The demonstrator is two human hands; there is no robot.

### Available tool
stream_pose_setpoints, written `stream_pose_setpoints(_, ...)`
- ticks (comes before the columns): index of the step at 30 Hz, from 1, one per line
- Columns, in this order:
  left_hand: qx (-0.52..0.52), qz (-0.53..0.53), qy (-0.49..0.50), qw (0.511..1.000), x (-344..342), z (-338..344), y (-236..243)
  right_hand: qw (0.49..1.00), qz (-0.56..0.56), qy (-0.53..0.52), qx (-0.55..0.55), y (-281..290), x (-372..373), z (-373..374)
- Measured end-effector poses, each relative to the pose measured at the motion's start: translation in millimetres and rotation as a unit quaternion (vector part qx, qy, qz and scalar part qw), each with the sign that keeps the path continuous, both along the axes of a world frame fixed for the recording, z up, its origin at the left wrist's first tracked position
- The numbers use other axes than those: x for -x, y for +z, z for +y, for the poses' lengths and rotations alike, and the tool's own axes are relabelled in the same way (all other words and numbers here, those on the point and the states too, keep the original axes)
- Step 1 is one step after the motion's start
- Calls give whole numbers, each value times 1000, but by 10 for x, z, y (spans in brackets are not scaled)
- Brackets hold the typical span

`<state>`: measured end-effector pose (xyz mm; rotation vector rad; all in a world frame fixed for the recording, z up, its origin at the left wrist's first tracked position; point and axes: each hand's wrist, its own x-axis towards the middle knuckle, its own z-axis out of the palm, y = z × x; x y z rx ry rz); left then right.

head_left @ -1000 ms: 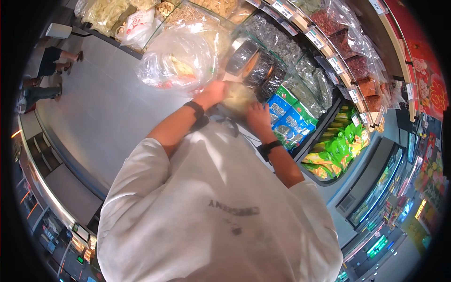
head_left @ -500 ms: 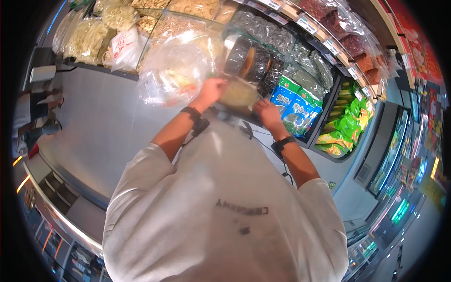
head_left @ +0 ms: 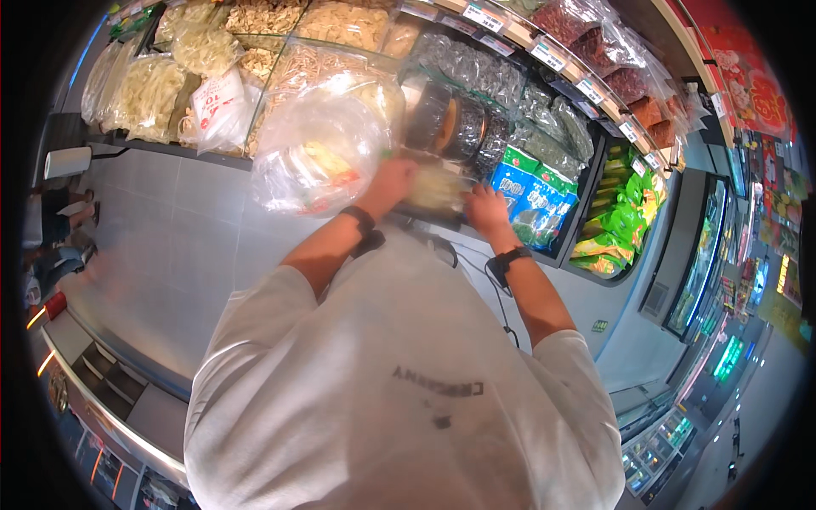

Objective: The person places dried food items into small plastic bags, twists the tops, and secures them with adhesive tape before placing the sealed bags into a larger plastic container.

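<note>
The left hand [head_left: 393,184] and right hand [head_left: 488,209] pinch opposite ends of a blurred pale pack [head_left: 437,189]

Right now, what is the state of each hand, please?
Left hand: closed, holding the left end of the pale clear-wrapped pack.
Right hand: fingers curled at its right end; whether gripping, cannot be told.

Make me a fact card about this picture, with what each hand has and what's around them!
Left hand: holds the left side of a pale packet
Right hand: holds its right side
Beside left hand: a big clear bag; can't tell if they touch
Beyond packet: black packs
To the right: blue packs, then green packs
Wrists: a dark band on each
</note>
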<state>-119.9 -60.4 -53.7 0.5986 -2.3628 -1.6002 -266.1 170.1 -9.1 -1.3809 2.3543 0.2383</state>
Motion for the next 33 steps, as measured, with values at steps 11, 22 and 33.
stream_pose_setpoints(11, 74, -101, -61, 990, 218, 16, 5, 988, -7, 36, 151, -241, -115, -333)
stream_pose_setpoints(22, 39, 83, -139, 986, 2, -311, -116, 948, -113, -73, 288, 338, -178, 72)
stream_pose_setpoints(33, -146, -165, -85, 972, -32, -488, 236, 926, -71, -107, 354, 8, -97, 163)
